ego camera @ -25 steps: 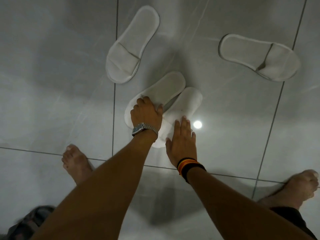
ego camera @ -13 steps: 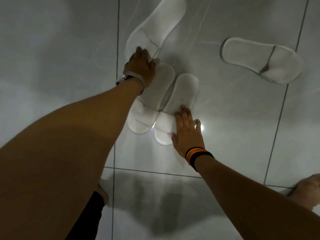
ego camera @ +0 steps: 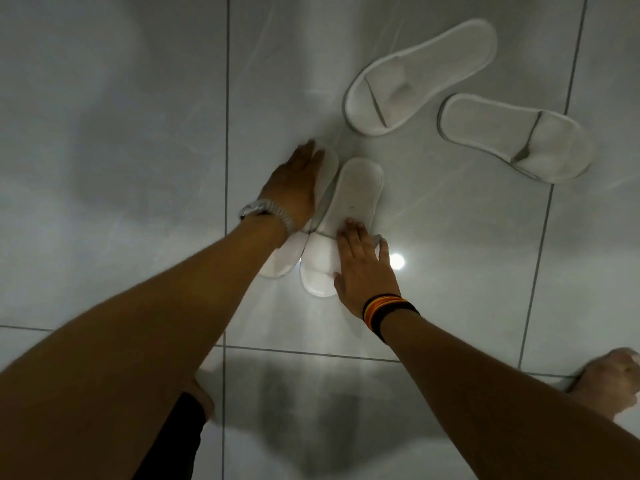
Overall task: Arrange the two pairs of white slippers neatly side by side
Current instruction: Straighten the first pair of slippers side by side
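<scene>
Left hand: the left hand [ego camera: 294,188] is laid flat, fingers extended, on the left slipper of the near pair [ego camera: 298,244]; nothing is gripped, and most of that slipper's length is hidden under the palm and wrist.
Right hand: the right hand [ego camera: 363,268] is spread open and pressed palm-down on the right edge of the right slipper of the near pair [ego camera: 349,209], over its toe strap; the fingers are straight, not curled round anything.
Near pair: both slippers are set side by side on the floor [ego camera: 114,133], touching along their inner edges, toe ends pointed toward the person and heels away.
Far pair: the upper far slipper [ego camera: 422,74] is placed at an angle, toe end low and to the left; the right far slipper [ego camera: 516,136] is placed just beside it, toe end pointed down and to the right. The two are close but not parallel, and are kept well apart from both hands.
Wrists: a metal watch [ego camera: 266,213] is worn on the left wrist, striped bands [ego camera: 384,310] on the right.
Floor: pale glossy tiles with dark grout lines are seen; a small round light reflection [ego camera: 397,261] is shown just beside the right hand.
Feet: a bare right foot [ego camera: 609,382] is seen at the lower right edge.
</scene>
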`<state>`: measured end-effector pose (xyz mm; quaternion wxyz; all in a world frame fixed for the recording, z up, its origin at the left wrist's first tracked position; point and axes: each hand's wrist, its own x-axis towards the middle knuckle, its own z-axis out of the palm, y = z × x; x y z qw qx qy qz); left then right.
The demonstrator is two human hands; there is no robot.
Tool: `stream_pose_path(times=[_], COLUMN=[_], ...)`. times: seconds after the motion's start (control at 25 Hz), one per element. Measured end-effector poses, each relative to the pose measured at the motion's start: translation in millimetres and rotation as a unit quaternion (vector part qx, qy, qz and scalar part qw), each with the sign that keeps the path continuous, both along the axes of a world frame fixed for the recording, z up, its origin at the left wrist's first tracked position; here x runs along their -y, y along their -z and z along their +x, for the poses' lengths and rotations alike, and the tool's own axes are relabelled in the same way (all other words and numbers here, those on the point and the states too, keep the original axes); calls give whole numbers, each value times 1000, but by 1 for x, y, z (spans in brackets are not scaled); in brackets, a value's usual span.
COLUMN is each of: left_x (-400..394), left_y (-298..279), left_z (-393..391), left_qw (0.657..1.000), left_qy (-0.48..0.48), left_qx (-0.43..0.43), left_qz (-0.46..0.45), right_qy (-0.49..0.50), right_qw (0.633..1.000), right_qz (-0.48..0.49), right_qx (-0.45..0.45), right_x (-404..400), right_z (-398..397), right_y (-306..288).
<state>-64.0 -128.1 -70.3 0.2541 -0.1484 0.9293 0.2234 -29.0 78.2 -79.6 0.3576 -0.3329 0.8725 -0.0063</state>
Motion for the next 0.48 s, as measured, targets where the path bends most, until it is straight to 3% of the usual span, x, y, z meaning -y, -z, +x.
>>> stream_pose_path(times=[0.2,0.48], left_x=[49,93], left_y=[11,26], left_z=[93,43], left_qw=[987,989], left_qy=[137,10], left_qx=[74,103], left_qz=[-45,-104], right_qy=[-47,-67], right_qw=[999,997], right_qz=[13,0], right_qx=[-8,-34], right_x=[26,117], right_z=[-28,-84], right_y=[8,19])
